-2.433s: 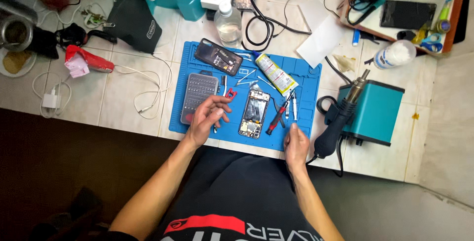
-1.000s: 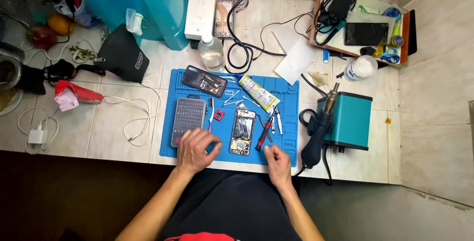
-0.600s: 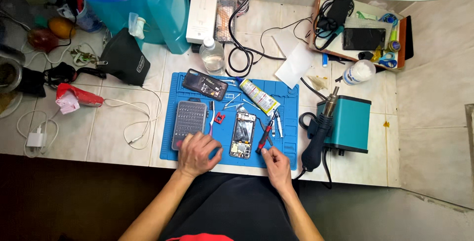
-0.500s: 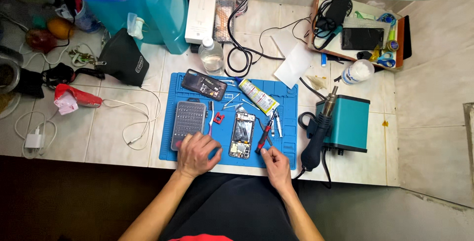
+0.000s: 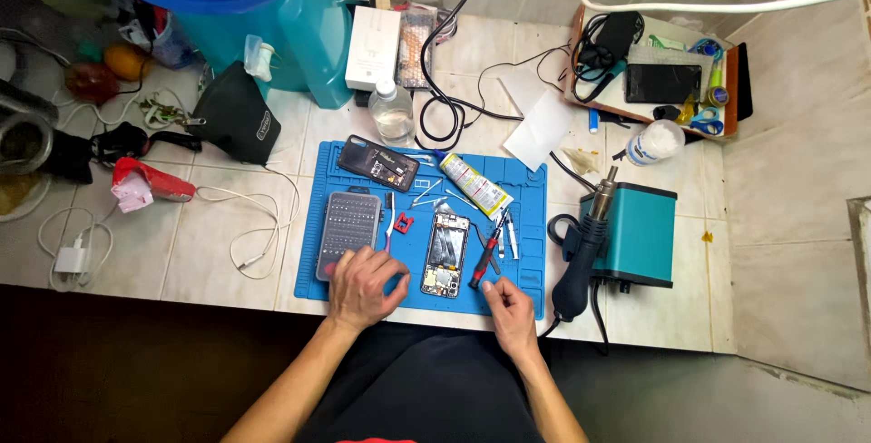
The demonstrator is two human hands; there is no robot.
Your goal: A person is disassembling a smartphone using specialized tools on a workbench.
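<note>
A: The left hand (image 5: 363, 287) is lying spread, empty, beside the opened phone (image 5: 445, 255) on the blue mat (image 5: 526, 225).

B: The right hand (image 5: 508, 307), seemingly curled and empty, is sitting near the red screwdriver (image 5: 484, 256); a nudge risks rolling it onto exposed boards.

Blue mat (image 5: 526, 216), teal heat stn (image 5: 642, 232), red/black screwdriver (image 5: 486, 257) (grey bit tray (image 5: 347, 232)).

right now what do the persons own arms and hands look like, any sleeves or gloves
Both arms are bare from wrist to past the elbow: no sleeves reach the forearms. The left hand and the right hand wear no gloves. No watch, band or ring can be made out at this size. The garment over the lap is dark, with a strip of red and white marking at the bottom edge.
</note>
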